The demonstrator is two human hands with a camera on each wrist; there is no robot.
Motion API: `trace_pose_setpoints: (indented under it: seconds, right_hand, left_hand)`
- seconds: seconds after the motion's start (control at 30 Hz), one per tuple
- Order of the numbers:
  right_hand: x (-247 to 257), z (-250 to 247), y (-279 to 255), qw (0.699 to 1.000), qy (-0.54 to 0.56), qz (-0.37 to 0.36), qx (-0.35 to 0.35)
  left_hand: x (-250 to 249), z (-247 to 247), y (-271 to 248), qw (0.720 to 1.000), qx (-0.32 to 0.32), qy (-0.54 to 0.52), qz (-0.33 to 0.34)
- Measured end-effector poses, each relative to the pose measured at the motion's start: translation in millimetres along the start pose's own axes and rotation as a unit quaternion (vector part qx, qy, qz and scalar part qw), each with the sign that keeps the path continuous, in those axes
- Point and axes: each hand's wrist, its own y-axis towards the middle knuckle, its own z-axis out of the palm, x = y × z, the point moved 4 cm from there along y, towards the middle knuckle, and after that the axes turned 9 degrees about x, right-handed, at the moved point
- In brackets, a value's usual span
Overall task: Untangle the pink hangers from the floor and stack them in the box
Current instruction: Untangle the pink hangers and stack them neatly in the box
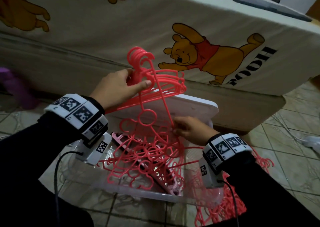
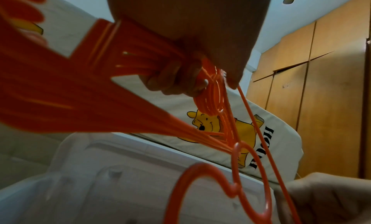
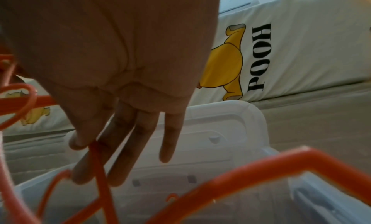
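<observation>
While the left hand (image 1: 119, 86) grips a bundle (image 1: 161, 79) of pink hangers above the box (image 1: 131, 192), the right hand (image 1: 189, 129) pinches one hanger (image 1: 162, 98) trailing from it. More hangers (image 1: 149, 159) lie tangled in the box and on the floor (image 1: 285, 166) at right.

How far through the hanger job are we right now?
Partly done. Several hangers already lie in the clear box, loosely rather than neatly stacked. In hand: the left hand grips an aligned bundle while the right hand pinches one hanger dangling from it. Left: a tangled pile on the floor beside the box.
</observation>
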Motion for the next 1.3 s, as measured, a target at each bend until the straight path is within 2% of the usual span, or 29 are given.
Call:
trace_pose_setpoints:
  seconds: [0.17, 0.27, 0.37, 0.43, 0.5, 0.63, 0.77, 0.9, 1.03, 1.1, 1.2, 1.3]
  right_hand:
    - [6.2, 5.3, 2.6, 0.998, 0.061, -0.021, 0.022]
    - [4.7, 12.2, 3.4, 0.996, 0.075, 0.008, 0.042]
    - [-4.1, 26.2, 3.6, 0.993, -0.001, 0.076, 0.087]
    - [-6.7, 31.2, 4.0, 0.990, -0.036, 0.091, 0.099]
    - [-6.8, 27.6, 3.3, 0.989, -0.073, 0.107, 0.076]
    - [-1.1, 16.7, -1.1, 0.962, -0.243, 0.122, 0.003]
    - [2.4, 17.5, -1.5, 0.973, -0.200, 0.114, 0.020]
    - [16.6, 22.2, -0.1, 0.978, -0.196, 0.066, 0.018]
    - [23.4, 29.3, -1.4, 0.985, -0.150, 0.046, 0.064]
    - [25.8, 25.3, -3.0, 0.983, -0.174, 0.035, 0.039]
    - [35.9, 11.2, -3.3, 0.969, -0.234, -0.011, -0.083]
    - [46.4, 10.0, -1.5, 0.975, -0.160, -0.052, -0.144]
  left_hand:
    - [0.6, 1.1, 3.8, 1.000, -0.011, 0.016, 0.000]
    - [3.0, -2.9, 6.7, 1.000, -0.011, -0.008, 0.004]
    - [6.2, -6.5, 9.0, 0.999, -0.004, -0.044, 0.005]
    - [8.4, -4.6, 10.1, 0.999, -0.002, -0.046, 0.006]
    - [8.2, -3.4, 8.3, 1.000, -0.009, -0.026, -0.001]
    - [7.8, -4.1, 8.3, 1.000, -0.014, -0.013, -0.005]
    - [7.0, -1.4, 8.8, 0.999, -0.042, -0.026, -0.011]
    - [5.2, 3.3, 5.2, 0.996, -0.086, -0.020, -0.023]
    - [2.6, 1.6, 5.0, 0.993, -0.113, -0.015, -0.025]
    - [2.6, 0.0, 6.5, 0.994, -0.108, -0.024, -0.018]
    - [3.8, 1.7, 7.9, 0.995, -0.088, -0.051, -0.013]
    - [0.9, 10.6, 6.9, 0.995, -0.067, -0.072, -0.007]
